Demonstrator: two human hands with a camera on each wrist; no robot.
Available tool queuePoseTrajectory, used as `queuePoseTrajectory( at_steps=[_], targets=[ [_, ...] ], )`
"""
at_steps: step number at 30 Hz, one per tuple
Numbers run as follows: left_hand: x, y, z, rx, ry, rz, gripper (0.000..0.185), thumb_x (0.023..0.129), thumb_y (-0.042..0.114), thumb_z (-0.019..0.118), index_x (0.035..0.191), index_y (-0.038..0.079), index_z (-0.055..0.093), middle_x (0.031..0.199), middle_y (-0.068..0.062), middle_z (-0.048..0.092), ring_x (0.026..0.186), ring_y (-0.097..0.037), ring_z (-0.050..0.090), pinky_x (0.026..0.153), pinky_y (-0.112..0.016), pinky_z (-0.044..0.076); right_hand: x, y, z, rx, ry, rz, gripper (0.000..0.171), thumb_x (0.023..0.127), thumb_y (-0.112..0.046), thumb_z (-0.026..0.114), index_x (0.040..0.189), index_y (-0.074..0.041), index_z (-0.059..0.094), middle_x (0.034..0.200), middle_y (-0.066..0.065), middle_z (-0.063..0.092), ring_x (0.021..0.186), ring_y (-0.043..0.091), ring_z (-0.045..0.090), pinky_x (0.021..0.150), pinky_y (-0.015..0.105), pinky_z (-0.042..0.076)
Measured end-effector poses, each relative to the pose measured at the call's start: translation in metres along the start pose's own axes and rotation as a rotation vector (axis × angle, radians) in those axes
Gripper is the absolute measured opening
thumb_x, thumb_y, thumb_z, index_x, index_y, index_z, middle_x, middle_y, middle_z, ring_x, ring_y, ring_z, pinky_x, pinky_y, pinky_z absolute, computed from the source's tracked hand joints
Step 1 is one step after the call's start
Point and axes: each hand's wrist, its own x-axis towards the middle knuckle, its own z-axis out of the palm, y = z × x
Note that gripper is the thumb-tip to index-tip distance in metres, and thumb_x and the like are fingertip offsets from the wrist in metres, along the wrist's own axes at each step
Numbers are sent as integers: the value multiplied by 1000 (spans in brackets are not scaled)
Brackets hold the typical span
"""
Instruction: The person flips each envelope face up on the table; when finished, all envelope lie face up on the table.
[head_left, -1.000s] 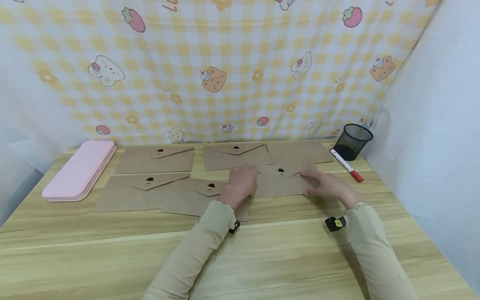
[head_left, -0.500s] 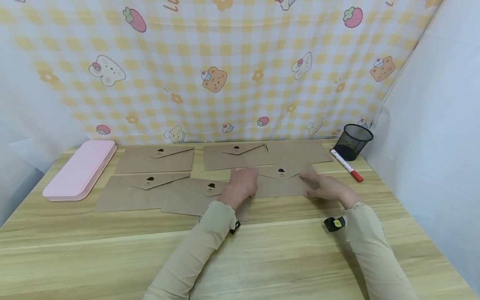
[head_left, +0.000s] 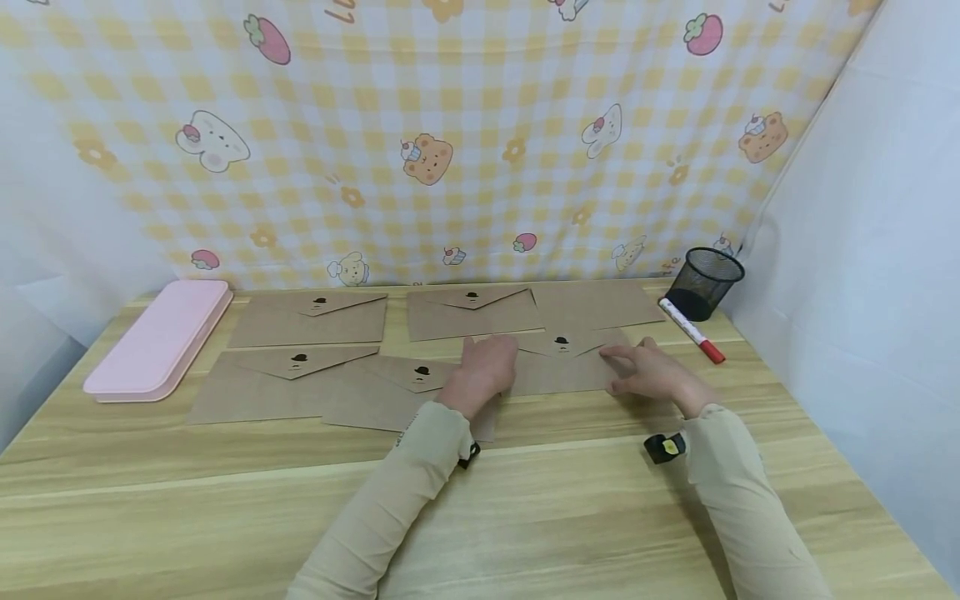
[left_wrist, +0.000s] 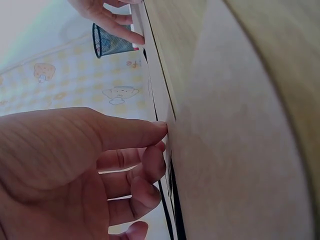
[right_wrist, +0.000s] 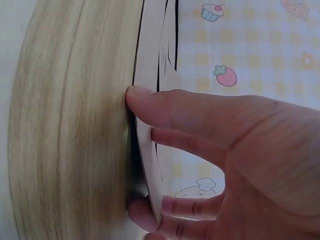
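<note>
A brown kraft envelope (head_left: 558, 377) with a bowler-hat print on its flap lies at the right of the front row. My left hand (head_left: 483, 375) is at its left end; in the left wrist view the thumb and curled index fingertip pinch the paper's edge. My right hand (head_left: 652, 377) grips its right end. From the right wrist, the thumb (right_wrist: 142, 100) lies against the envelope (right_wrist: 148, 50), and fingers reach under its slightly raised corner. Left of it, another envelope (head_left: 390, 408) lies partly under my left hand and sleeve.
More brown envelopes lie flat: one at front left (head_left: 255, 396), others along the back (head_left: 307, 331). A pink case (head_left: 161, 337) sits at far left. At right are a black mesh pen cup (head_left: 705, 283) and a red-capped marker (head_left: 693, 332). A patterned curtain (head_left: 480, 125) hangs behind.
Both hands stay at the ends of the same envelope. The right hand's fingers, blurred earlier, have shifted slightly at its right end; the other envelopes have not moved.
</note>
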Motion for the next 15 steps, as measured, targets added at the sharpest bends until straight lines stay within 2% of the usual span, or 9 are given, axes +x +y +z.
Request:
queuePoseTrajectory(
  at_steps=[3,10,15],
  targets=[
    [-1,0,0,15,-2,10,15,84,-3,57,91,9,61,89,-3,60,72,-19,52,103,-55,22,0,-1,-1,-6,3,5,60,80,-24,72,132,-4,50,107,27,46,92,32,43,68,42,42],
    [0,0,1,13,2,24,15,85,-4,55,90,9,60,87,-3,59,72,-19,50,101,-55,25,0,-5,-1,-39,16,5,58,80,-25,72,130,-3,52,109,29,48,93,37,47,73,49,42],
    [-1,0,3,14,-7,31,17,86,-2,55,99,8,60,93,-5,60,72,-20,51,100,-54,26,-1,-8,0,-71,30,-1,57,80,-24,72,129,-2,52,108,30,50,92,40,47,73,50,42]
  ],
)
